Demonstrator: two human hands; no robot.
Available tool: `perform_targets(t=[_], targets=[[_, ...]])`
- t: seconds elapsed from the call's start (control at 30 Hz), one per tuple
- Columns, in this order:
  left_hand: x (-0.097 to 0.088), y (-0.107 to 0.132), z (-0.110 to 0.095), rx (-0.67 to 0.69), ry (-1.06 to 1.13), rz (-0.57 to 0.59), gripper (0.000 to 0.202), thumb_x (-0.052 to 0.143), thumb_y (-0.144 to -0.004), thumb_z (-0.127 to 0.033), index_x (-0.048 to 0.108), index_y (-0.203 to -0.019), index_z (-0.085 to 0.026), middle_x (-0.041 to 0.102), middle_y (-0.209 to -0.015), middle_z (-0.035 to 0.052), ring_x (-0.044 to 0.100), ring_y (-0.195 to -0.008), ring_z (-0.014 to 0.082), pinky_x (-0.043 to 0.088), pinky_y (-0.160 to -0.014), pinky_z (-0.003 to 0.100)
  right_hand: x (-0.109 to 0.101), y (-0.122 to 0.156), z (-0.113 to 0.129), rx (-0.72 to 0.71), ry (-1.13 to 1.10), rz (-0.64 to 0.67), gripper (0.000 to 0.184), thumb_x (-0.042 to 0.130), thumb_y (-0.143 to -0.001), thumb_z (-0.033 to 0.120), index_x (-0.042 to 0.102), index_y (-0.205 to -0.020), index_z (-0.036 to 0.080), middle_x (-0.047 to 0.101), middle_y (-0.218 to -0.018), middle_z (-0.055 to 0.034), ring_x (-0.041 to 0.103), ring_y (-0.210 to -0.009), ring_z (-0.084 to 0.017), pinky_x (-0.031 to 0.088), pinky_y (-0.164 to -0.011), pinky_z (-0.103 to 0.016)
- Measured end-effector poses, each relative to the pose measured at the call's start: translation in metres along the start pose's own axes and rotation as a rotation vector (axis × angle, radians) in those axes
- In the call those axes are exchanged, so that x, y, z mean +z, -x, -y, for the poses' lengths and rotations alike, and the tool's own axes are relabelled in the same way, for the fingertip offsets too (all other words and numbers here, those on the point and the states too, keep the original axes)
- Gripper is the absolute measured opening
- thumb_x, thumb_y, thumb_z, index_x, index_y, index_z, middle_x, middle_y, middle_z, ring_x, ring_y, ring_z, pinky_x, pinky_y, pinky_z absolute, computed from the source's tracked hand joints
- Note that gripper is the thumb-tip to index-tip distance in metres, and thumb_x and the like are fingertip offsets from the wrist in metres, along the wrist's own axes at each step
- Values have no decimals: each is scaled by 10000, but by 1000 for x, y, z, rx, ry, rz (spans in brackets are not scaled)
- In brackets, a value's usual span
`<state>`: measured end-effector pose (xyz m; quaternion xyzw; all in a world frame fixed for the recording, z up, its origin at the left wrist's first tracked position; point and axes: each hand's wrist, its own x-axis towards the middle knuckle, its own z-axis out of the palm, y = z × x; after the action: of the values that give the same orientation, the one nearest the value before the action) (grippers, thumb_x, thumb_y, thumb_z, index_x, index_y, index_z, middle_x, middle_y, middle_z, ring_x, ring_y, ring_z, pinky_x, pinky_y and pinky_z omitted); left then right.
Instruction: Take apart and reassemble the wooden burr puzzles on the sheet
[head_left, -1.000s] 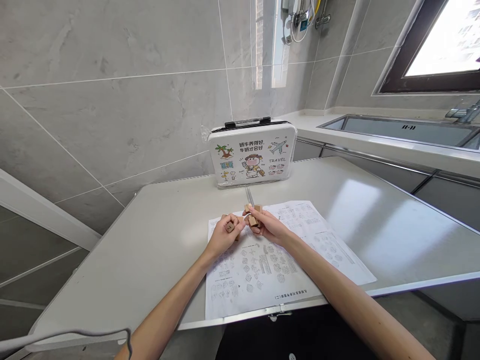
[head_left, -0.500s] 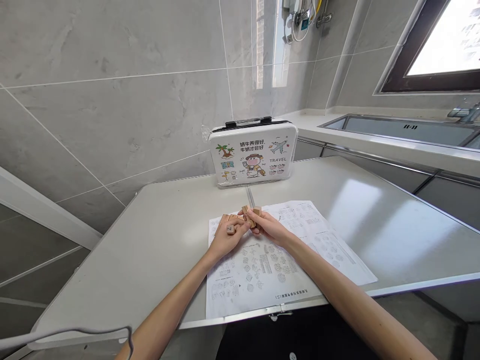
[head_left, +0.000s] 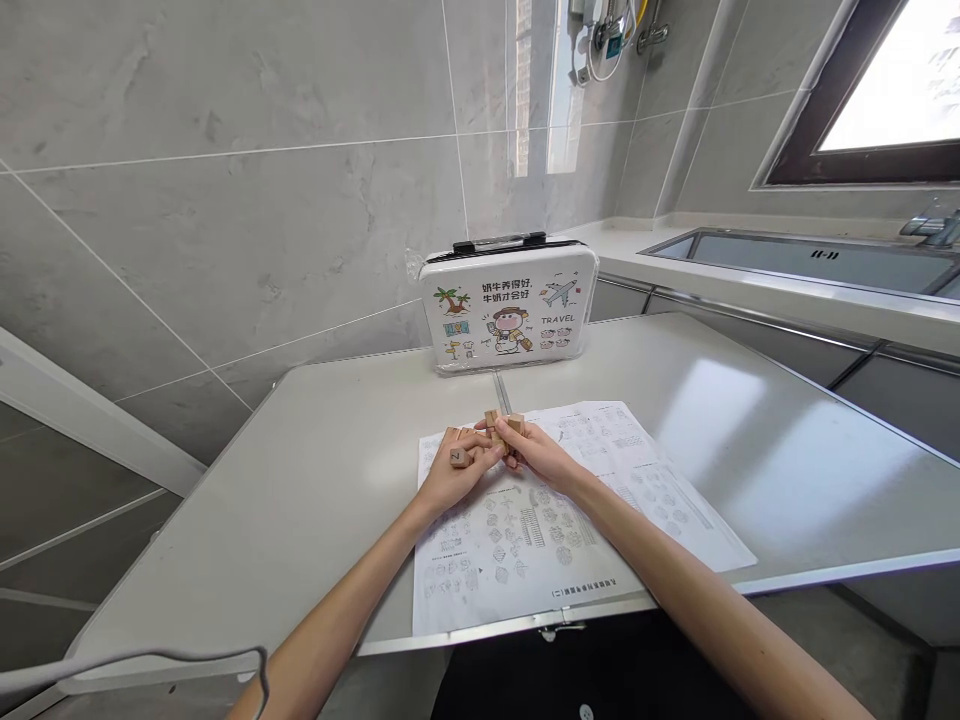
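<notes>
My left hand [head_left: 457,475] is closed around a small wooden puzzle piece [head_left: 459,457] whose end sticks out between the fingers. My right hand [head_left: 541,456] is closed on a cluster of wooden puzzle blocks [head_left: 501,430], held just above the paper. The two hands touch at the fingertips, the pieces close together. Both rest over a printed instruction sheet [head_left: 525,540] with small diagrams, lying on the grey table [head_left: 300,500].
A white tin case [head_left: 508,311] with cartoon travel pictures stands upright at the table's back edge against the tiled wall. A counter with a steel sink [head_left: 810,258] runs along the right. A cable [head_left: 150,665] crosses the lower left corner.
Both hands have closed in a little toward each other, bringing the wooden pieces together. The left hand's piece has turned slightly in the fingers.
</notes>
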<state>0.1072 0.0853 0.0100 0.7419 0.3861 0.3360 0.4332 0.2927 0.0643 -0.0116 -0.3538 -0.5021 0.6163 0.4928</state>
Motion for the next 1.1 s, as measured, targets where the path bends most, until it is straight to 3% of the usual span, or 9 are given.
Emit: perform_targets(t=[0.1,0.23,0.4,0.5,0.63,0.77,0.9,1.1], targets=[[0,0,3,-39,54,-24,354,725,-876,-570,702,-789,-227,606,-632,13,616,-829,214,502,-715,292,-2,0,1,23,-36,-46,525,636,-912,722,666,-998,205,441,-657,56,300,-523,-91,232,-483,-244],[1,-1,8,-90,137,-30,407,684,-896,-618,624,-801,-228,511,-517,-41,542,-618,162,463,-600,270,-5,-4,2,79,-214,-78,490,680,-878,697,621,-932,213,485,-761,36,283,-533,-86,188,-466,-243],[2,-2,11,-122,164,-32,421,669,-902,-626,570,-796,-230,485,-493,-64,482,-540,133,421,-553,259,-8,-6,1,83,-371,-59,395,736,-876,578,691,-991,202,547,-858,-14,472,-694,-126,341,-528,-240],[2,-2,10,-133,170,-27,427,646,-915,-625,537,-803,-228,480,-494,-75,456,-513,117,387,-538,247,-9,-4,2,40,-348,-31,401,752,-884,558,704,-1078,210,542,-849,-9,487,-711,-124,352,-548,-237],[2,-2,9,-133,189,-21,414,621,-936,-608,497,-825,-228,495,-513,-86,421,-484,98,345,-522,239,-8,0,6,41,-233,7,484,694,-901,645,640,-1191,261,453,-713,54,314,-521,-87,202,-481,-241],[2,-2,10,-131,160,-41,411,624,-934,-604,504,-820,-227,498,-518,-82,429,-490,103,337,-522,240,-4,0,9,69,-172,7,430,646,-918,664,548,-961,248,278,-644,95,146,-495,-82,82,-483,-251],[3,-2,14,-114,113,-60,404,650,-919,-591,534,-789,-227,531,-547,-57,479,-550,125,369,-553,246,-3,-2,8,76,-206,-10,483,636,-931,643,387,-806,249,301,-670,82,152,-518,-85,90,-487,-252],[2,-2,12,-54,20,-69,359,722,-874,-538,612,-760,-217,593,-632,-17,562,-681,162,458,-665,273,-4,-1,3,5,-112,5,470,688,-893,679,496,-931,252,380,-725,73,239,-536,-82,165,-490,-236]])
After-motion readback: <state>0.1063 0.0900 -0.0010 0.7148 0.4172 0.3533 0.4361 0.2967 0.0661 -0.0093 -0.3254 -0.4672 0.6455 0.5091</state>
